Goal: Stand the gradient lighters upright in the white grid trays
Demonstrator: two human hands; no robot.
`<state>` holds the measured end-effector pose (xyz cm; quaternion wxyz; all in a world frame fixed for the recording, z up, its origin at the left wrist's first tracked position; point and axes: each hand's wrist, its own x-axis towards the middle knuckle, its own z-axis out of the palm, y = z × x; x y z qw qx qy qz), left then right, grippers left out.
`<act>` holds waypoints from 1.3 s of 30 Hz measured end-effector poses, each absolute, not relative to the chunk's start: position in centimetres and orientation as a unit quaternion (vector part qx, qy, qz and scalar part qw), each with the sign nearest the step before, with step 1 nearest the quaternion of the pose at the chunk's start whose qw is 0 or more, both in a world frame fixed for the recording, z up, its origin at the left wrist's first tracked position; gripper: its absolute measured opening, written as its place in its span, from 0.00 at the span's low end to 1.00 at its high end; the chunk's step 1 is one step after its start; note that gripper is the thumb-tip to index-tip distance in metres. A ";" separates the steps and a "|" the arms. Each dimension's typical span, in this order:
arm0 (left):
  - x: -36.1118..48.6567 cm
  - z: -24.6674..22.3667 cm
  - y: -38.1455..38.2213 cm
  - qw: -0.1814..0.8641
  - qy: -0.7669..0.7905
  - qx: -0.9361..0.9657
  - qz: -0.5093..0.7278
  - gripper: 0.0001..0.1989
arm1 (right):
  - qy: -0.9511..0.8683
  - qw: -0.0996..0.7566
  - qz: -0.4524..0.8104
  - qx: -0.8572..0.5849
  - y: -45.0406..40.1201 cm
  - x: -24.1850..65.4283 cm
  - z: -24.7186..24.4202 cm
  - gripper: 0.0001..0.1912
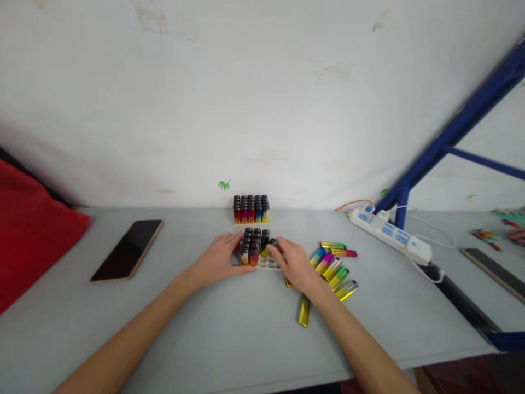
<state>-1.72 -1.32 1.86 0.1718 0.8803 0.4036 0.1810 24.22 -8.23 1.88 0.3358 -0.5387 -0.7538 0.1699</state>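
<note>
A white tray (268,263) stands mid-table, its left part filled with upright lighters (250,249) with black tops; empty slots show at its right front. My left hand (223,258) is at the tray's left side, thumb along the front edge and fingers bent round the corner. Between the thumb and fingers of my right hand (292,261) is a yellow lighter with a black top (272,242), held over the right part of the tray. Several loose shiny lighters (334,269) lie to the right of my right hand.
Behind the tray, a second block of upright lighters (251,210) stands near the wall. A phone (128,249) lies at left beside a red cloth (33,235). At right are a white power strip (389,233), a blue frame (430,148), another phone (494,273) and part of another person's hand (517,235).
</note>
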 end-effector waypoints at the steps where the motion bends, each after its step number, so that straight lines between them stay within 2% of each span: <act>1: -1.7 1.9 -1.3 0.171 0.404 0.881 0.179 0.30 | -0.761 0.319 0.163 -0.541 -8.1 24.1 1.8 0.19; 5: -1.6 1.8 -1.2 0.173 0.399 0.880 0.191 0.30 | -0.786 0.236 0.080 -0.565 -8.0 23.5 1.9 0.12; 8: -1.6 1.7 -1.1 0.174 0.399 0.878 0.200 0.31 | -0.801 0.185 0.042 -0.567 -8.2 23.2 2.2 0.11; 12: -1.8 1.6 -0.9 0.169 0.406 0.879 0.186 0.32 | -0.791 0.238 0.056 -0.560 -8.3 25.0 2.5 0.13; 16: -2.0 1.5 -0.5 0.167 0.403 0.880 0.188 0.34 | -0.719 0.307 0.036 -0.622 -7.8 30.7 2.4 0.13; 23: -2.0 1.2 -0.1 0.168 0.404 0.877 0.196 0.34 | -0.616 0.323 0.040 -0.717 -9.7 41.8 2.1 0.08; 32: -2.0 1.0 -0.1 0.164 0.403 0.874 0.217 0.35 | -0.628 0.324 0.097 -0.701 -16.8 42.5 2.5 0.18; 39: -2.0 1.5 -0.3 0.156 0.406 0.879 0.195 0.34 | -0.602 0.214 -0.035 -0.769 -19.6 36.8 1.2 0.30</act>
